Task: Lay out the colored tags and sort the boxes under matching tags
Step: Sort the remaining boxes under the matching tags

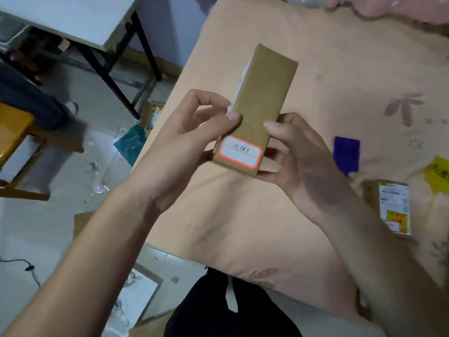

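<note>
A long brown cardboard box [263, 93] is held up over the table between both hands. A white sticker with a red border [240, 152] and handwriting sits on its near end. My left hand [192, 132] grips the box's left side, thumb on top. My right hand [298, 156] holds the right side and the bottom corner. On the cloth to the right lie a purple tag [346, 154] and a yellow tag [439, 173]. A smaller box with a printed label [388, 207] lies below the yellow tag.
The table wears a peach cloth with a leaf print [340, 69]. Another person's hand [388, 6] shows at the top right edge. On the floor to the left are a wooden chair [14, 142], a white desk with black legs [102, 32], an open carton [143, 295] and scattered litter.
</note>
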The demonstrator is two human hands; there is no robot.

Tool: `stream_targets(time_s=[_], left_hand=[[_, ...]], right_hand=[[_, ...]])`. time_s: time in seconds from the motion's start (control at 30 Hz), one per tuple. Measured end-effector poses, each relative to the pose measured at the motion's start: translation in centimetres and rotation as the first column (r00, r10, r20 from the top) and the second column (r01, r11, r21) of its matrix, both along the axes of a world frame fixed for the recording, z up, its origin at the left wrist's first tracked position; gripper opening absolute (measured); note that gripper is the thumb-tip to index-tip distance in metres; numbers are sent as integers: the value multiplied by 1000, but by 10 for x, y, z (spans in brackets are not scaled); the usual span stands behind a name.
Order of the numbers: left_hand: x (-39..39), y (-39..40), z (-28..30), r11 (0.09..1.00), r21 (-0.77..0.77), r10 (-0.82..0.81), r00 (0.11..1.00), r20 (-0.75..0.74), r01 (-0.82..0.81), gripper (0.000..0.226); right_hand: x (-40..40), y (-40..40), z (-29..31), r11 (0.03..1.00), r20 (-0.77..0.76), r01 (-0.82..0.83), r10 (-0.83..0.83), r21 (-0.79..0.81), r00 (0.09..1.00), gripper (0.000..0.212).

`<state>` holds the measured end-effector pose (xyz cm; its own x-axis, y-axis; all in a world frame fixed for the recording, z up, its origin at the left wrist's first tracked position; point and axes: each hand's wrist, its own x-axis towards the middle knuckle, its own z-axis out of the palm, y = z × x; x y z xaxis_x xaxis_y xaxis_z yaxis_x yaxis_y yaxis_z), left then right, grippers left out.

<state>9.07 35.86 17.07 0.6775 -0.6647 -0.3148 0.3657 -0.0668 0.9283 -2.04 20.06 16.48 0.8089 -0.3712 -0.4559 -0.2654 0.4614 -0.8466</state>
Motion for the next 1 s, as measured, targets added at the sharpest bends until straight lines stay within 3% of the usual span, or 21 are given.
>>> stream_targets(time_s=[0.2,0.4,0.57,0.8,0.9,1.0], left_hand=[[-32,-17,6,994,-17,-110,993,-49,109,23],[-91,-56,-11,964,-3,-263,957,-121,264,26],[-153,-97,-21,941,95,-315,944,-102,324,13],[-257,-170,-44,884,172,-413,898,-153,435,13],[-308,-206,-55,882,227,-380,908,-175,413,21],[-357,-235,-63,878,268,-353,915,-197,396,16]], right_hand=[[-49,-12,12,996,55,80,-77,-51,995,30],[-134,-36,2,958,8,278,-278,-76,961,33],[-238,-73,-9,881,-83,445,-461,-161,883,39],[-388,-156,-45,753,-204,583,-649,-305,733,25],[-440,-203,-66,684,-324,466,-700,-562,637,32],[-477,-240,-93,655,-526,60,-654,-753,543,50]])
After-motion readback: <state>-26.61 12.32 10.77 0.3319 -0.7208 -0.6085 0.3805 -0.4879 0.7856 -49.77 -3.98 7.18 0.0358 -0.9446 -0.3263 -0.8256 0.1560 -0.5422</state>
